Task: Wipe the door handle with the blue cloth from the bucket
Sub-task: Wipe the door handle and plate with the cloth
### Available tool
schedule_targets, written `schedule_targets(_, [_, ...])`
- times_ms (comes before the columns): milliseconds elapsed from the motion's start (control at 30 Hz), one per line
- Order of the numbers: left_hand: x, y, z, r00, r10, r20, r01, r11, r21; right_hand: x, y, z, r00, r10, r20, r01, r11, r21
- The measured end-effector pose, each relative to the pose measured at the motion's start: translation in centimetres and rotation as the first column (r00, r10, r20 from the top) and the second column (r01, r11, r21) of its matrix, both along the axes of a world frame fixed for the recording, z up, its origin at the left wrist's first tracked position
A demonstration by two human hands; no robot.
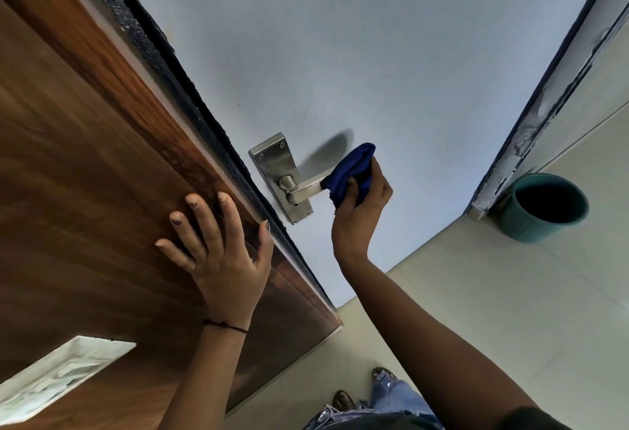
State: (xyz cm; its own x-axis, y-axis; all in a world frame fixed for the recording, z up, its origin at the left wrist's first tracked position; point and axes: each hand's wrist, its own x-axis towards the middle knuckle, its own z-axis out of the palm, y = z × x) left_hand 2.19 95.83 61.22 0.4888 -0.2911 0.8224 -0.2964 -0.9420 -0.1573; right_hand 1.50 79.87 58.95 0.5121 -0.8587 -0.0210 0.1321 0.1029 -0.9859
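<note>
Pale grey-white painted door, seen from above at a steep angle, with beige tiled floor below and to the right. Dark brown wood-grain panel along the left, edged by a black strip. Brushed-steel lever door handle on a rectangular steel backplate near the door's left edge, lever pointing right. Dark blue bunched cloth wrapped over the outer end of the lever, touching it. Right hand closed around the blue cloth, thumb across the front, fingers behind, pressing cloth onto the lever's tip. Left hand flat and open on the wood-grain panel, fingers spread, thumb at the black strip, holding nothing; thin dark thread band at the wrist. Round teal plastic bucket on the floor at right, just beside the chipped, paint-worn door frame, well apart from the handle, interior dark, contents not discernible. Blue denim trouser legs and brown footwear at bottom centre. White rectangular shape at lower left, not identifiable.
</note>
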Motion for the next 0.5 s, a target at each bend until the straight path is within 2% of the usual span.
schedule_targets(100, [0.0, -0.1, -0.1, 1.0, 0.002, -0.007, -0.002, 1.0, -0.006, 0.1, -0.2, 0.3, 0.996, 0.074, 0.053, -0.085, 0.959, 0.27])
schedule_targets(233, [0.0, -0.4, -0.1, 1.0, 0.004, -0.012, -0.004, 1.0, -0.015, -0.1, 0.0, 0.7, 0.981, 0.126, 0.146, -0.182, 0.855, 0.485])
schedule_targets(333, [-0.1, -0.5, -0.1, 1.0, 0.01, -0.017, -0.011, 1.0, -0.026, -0.4, 1.6, 1.4, 0.953, 0.178, 0.247, -0.302, 0.645, 0.701])
schedule_targets(433, [-0.2, -0.4, 0.0, 1.0, 0.002, -0.023, -0.003, 1.0, -0.017, -1.4, 4.2, 2.0, 0.883, 0.326, 0.338, -0.458, 0.439, 0.773])
schedule_targets(500, [-0.2, -0.3, 0.0, 1.0, -0.006, -0.024, 0.006, 1.0, -0.016, -1.7, 4.2, 2.6, 0.859, 0.354, 0.369, -0.493, 0.381, 0.782])
